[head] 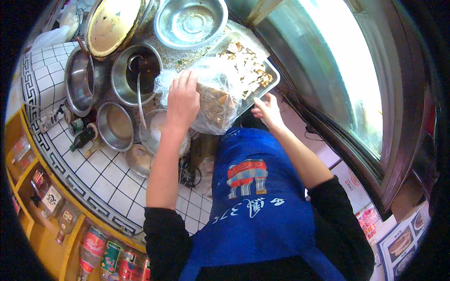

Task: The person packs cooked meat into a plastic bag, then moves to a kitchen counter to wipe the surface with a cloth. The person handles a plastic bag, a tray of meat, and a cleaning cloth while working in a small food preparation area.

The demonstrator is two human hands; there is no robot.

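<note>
My left hand (182,100) is closed over the left part of a clear plastic bag (219,105) of brown sliced food. The bag lies across the near left part of a metal tray (274,79), which holds pale slices with brown edges (246,63), perhaps mushrooms. My right hand (268,110) is at the tray's near edge, fingertips at the rim; whether it grips the rim I cannot tell. Left of the bag stands a steel pot (116,75) of dark liquid with a ladle (140,102) in it. Part of the tray is hidden beneath the bag.
A wide steel basin (191,21) and a stained oval lid or tray (112,26) lie beyond. Several bowls, including one of cloudy liquid (117,124), and bottles (82,138) crowd the tiled counter (95,172). Shelves with bottles (93,249) are lower left. A glass-fronted frame (327,87) rises at right.
</note>
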